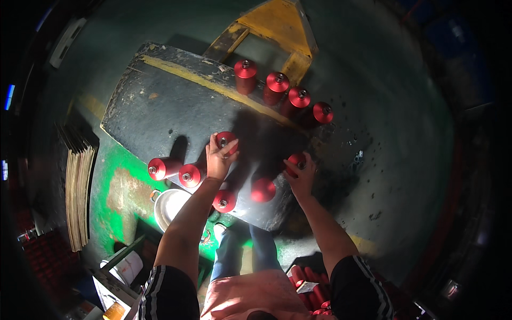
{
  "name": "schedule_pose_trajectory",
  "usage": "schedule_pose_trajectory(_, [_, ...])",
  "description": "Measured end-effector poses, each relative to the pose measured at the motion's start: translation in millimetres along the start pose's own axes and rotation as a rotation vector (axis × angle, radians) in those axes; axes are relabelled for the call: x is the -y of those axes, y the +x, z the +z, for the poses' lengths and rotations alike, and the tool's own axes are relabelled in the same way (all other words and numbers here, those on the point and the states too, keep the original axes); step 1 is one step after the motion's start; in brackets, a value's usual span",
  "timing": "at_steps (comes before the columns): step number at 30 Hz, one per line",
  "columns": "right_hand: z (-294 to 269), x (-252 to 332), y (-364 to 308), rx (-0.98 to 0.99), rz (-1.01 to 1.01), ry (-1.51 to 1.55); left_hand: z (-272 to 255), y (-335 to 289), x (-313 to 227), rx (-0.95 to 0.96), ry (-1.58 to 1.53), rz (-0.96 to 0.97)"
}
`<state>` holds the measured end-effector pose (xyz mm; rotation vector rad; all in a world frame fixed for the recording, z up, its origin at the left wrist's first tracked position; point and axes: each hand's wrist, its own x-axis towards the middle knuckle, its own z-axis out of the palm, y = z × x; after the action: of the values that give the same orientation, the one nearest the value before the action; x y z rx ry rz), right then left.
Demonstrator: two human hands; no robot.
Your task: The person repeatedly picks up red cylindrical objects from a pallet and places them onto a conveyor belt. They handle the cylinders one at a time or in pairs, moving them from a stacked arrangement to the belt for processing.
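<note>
My left hand is closed around the top of a red cylinder with a small metal fitting at its centre. To the right, the fingers of my right hand grip another red cylinder by its top. Both are over a dark, worn tabletop. Several like cylinders stand in a slanting row along the far side, past a yellow stripe. On the near side are several more, among them a cylinder left of my left forearm and one whose top shows no clear fitting.
Beyond the table is a yellow metal frame. Left of it, a stack of flat sheets stands on edge. A pale round pan with handles sits below the near edge. More red cylinders lie by my right side.
</note>
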<state>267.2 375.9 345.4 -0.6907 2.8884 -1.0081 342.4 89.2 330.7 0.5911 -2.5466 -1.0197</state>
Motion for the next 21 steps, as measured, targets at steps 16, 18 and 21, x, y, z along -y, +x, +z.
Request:
schedule_pose_trajectory(16, [-36.5, -78.2, 164.8, -0.055, -0.009, -0.212, 91.3, 182.7, -93.6, 0.212, 0.106, 0.254])
schedule_pose_trajectory(18, [-19.6, -83.5, 173.2, -0.065, 0.057, -0.174, 122.8, 205.2, -93.8, 0.309, 0.216, 0.170])
schedule_pose_trajectory(21, [-7.0, -92.0, 173.1, -0.074, 0.070, -0.125, 150.4, 221.4, -83.6, 0.370, 0.273, 0.159])
